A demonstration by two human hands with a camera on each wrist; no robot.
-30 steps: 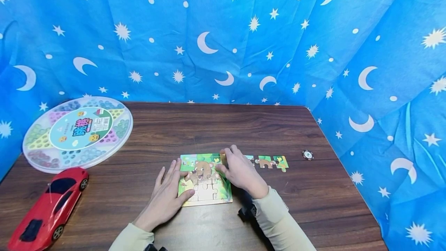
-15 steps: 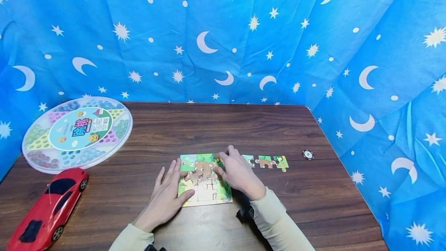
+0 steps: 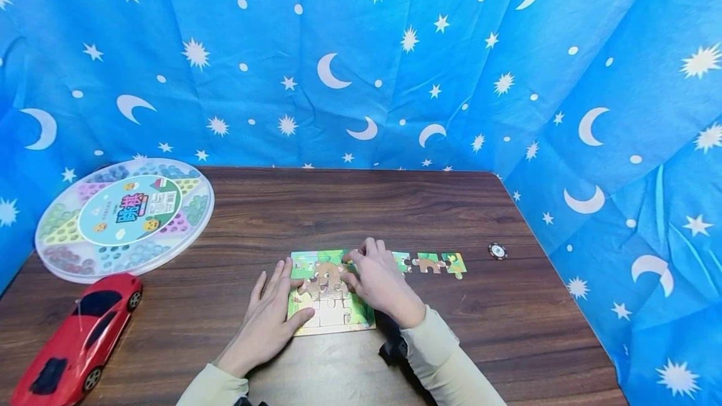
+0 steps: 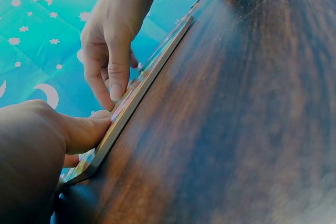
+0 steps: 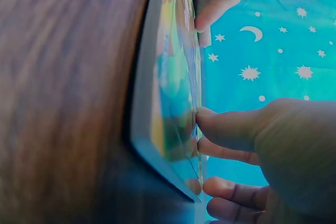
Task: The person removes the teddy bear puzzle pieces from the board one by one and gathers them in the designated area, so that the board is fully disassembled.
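A jigsaw puzzle (image 3: pixel 331 312) of a brown bear on green lies in its tray in front of me. My left hand (image 3: pixel 269 313) rests on its left side with fingers stretched, the thumb over the lower left part. In the left wrist view, the left thumb (image 4: pixel 86 132) presses on the tray's edge. My right hand (image 3: pixel 380 281) bends over the upper right part, thumb and index fingertips down at the puzzle surface. I cannot tell whether a piece is pinched between them. In the right wrist view, the right thumb (image 5: pixel 226 127) touches the puzzle's face.
Several puzzle pieces (image 3: pixel 430 262) lie in a row right of the tray, partly behind the right hand. Farther right is a poker chip (image 3: pixel 497 251). A round Chinese checkers box (image 3: pixel 126 218) and a red toy car (image 3: pixel 81 337) stand at the left. A blue star-patterned curtain (image 3: pixel 361 61) hangs behind.
My right hand has slid a little left over the puzzle, uncovering more of the nearest loose piece in the row. The left hand has stayed in place.
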